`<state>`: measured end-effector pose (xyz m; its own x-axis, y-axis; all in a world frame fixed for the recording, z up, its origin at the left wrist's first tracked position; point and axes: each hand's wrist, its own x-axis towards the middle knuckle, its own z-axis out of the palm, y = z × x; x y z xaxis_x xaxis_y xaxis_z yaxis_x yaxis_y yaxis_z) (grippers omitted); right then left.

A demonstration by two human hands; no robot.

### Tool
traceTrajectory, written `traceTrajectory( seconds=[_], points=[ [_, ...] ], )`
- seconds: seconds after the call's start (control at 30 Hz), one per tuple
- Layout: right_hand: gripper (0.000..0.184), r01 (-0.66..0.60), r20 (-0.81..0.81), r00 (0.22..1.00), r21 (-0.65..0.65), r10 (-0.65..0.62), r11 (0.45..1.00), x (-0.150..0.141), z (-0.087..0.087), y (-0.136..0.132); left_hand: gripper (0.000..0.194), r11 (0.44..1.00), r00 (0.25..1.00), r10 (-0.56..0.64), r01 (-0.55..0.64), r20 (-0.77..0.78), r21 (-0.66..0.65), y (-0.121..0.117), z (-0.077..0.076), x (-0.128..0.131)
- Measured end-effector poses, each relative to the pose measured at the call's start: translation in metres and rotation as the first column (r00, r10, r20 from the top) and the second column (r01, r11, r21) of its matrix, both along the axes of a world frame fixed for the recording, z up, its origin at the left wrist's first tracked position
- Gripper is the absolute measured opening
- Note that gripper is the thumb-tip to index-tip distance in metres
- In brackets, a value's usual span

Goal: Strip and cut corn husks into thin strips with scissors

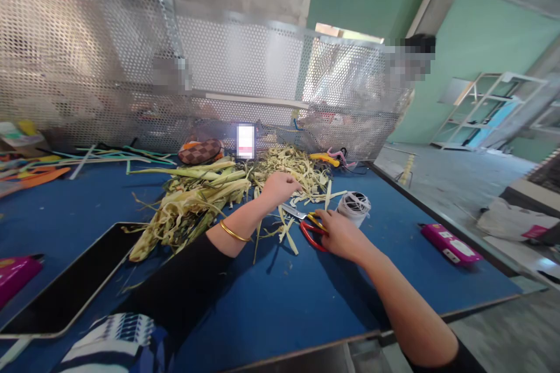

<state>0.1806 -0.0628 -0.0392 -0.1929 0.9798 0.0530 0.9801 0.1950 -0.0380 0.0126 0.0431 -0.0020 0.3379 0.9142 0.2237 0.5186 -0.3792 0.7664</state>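
Observation:
My right hand (343,234) grips a pair of scissors (310,234) with red and yellow handles. Their metal blades point left, over some loose pale strips (287,237) on the blue table. My left hand (279,189), with a gold bangle at the wrist, is closed in a pinch just beyond the blade tips. Whether anything is between its fingers I cannot make out. Behind it lies a heap of cut, pale yellow-green plant strips (301,172). A bundle of long, dry leafy stalks (192,201) rests to its left. Beside my right hand stands a white roll (353,208) of string or cord.
A long black tray (79,280) with a pale rim lies at left. Magenta packets (450,243) flank the work area. A checkered pouch (200,152), lit phone (245,141) and yellow-handled tool (324,158) line the back, before a perforated metal screen (245,58). A person stands beyond it.

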Motion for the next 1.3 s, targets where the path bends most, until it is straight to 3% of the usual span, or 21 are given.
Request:
traceTrajectory(
  seconds=[0.17, 0.27, 0.33, 0.43, 0.5, 0.57, 0.63, 0.73, 1.03, 1.3],
  points=[
    [0.068, 0.104, -0.160, 0.980, -0.075, -0.115, 0.992, 0.012, -0.001, -0.023, 0.021, 1.000, 1.000, -0.005, 0.005, -0.008, -0.001, 0.005, 0.000, -0.002],
    [0.051, 0.167, -0.428, 0.873, -0.190, -0.235, 0.967, 0.025, -0.001, -0.042, 0.021, 1.000, 1.000, -0.008, 0.007, -0.009, -0.009, 0.007, -0.001, -0.002],
    [0.040, 0.140, -0.643, 0.698, -0.307, -0.314, 0.941, 0.031, 0.002, -0.056, 0.021, 1.000, 1.000, -0.011, 0.010, -0.010, -0.014, 0.007, -0.001, -0.002],
    [0.049, 0.048, -0.827, 0.293, -0.488, -0.480, 0.871, 0.037, 0.008, -0.076, 0.022, 1.000, 1.000, -0.014, 0.014, -0.011, -0.018, 0.006, 0.000, -0.002],
    [0.048, -0.080, -0.861, 0.040, -0.509, -0.508, 0.857, 0.039, 0.012, -0.087, 0.022, 1.000, 1.000, -0.014, 0.013, -0.010, -0.020, 0.006, 0.000, -0.003],
    [0.041, -0.191, -0.844, -0.130, -0.494, -0.520, 0.849, 0.040, 0.016, -0.093, 0.023, 1.000, 1.000, -0.014, 0.014, -0.009, -0.020, 0.005, 0.000, -0.003],
    [0.036, -0.245, -0.802, -0.221, -0.505, -0.555, 0.828, 0.039, 0.018, -0.095, 0.023, 1.000, 1.000, -0.018, 0.018, -0.008, -0.018, 0.005, 0.001, -0.004],
    [0.036, -0.239, -0.760, -0.259, -0.548, -0.596, 0.802, 0.034, 0.019, -0.092, 0.024, 1.000, 1.000, -0.026, 0.026, -0.012, -0.010, 0.004, 0.001, -0.004],
    [0.040, 0.017, -0.808, -0.185, -0.572, -0.560, 0.820, 0.015, 0.021, -0.057, 0.025, 0.999, 0.997, -0.050, 0.050, -0.054, 0.003, 0.000, 0.007, -0.005],
    [0.039, 0.053, -0.801, -0.255, -0.570, -0.541, 0.820, 0.014, 0.015, -0.042, 0.021, 0.998, 0.993, -0.063, 0.063, -0.099, -0.005, 0.001, 0.010, -0.009]
  ],
)
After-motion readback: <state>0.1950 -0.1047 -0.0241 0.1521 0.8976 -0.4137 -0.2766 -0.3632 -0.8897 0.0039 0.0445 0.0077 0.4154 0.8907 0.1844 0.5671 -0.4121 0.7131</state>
